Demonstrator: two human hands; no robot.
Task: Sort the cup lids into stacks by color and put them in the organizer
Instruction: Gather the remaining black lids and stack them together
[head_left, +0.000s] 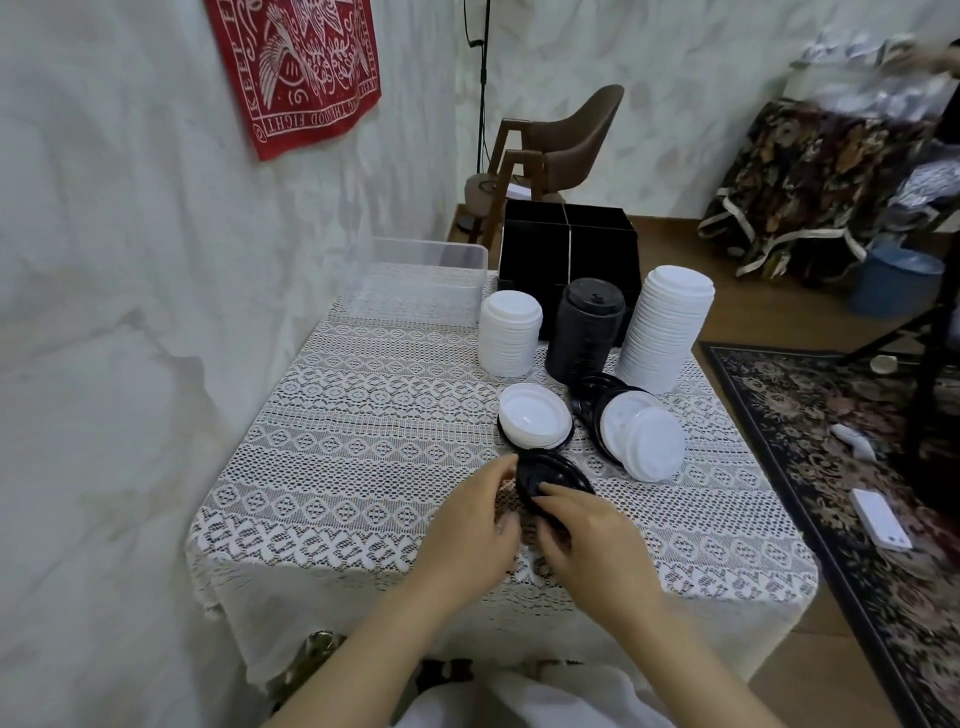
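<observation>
Left hand and right hand were both on the same thing, fingers curled around a small bunch of black lids near the front middle of the table. The left fingers pinched its left edge and the right fingertips pressed on the near side. The bunch sat tilted, with the far edge up off the lace tablecloth. Honestly couldn't tell how many lids were in it.

Just behind the hands was a little pile of white lids, lying upside down on top of a black one. To the right of that, a few more white lids leaned on edge against some loose black lids.

Further back stood three upright stacks in a row:
- a short white stack on the left
- a black stack in the middle
- a tall white stack on the right, leaning a bit

The black organizer was right behind them at the far edge of the table, divided into compartments that were too dark to see into. A clear plastic bin sat beside it on the left.

Off the table, a brown chair stood by the wall, a red bandana hung up on the left, and a patterned rug covered the floor on the right.
</observation>
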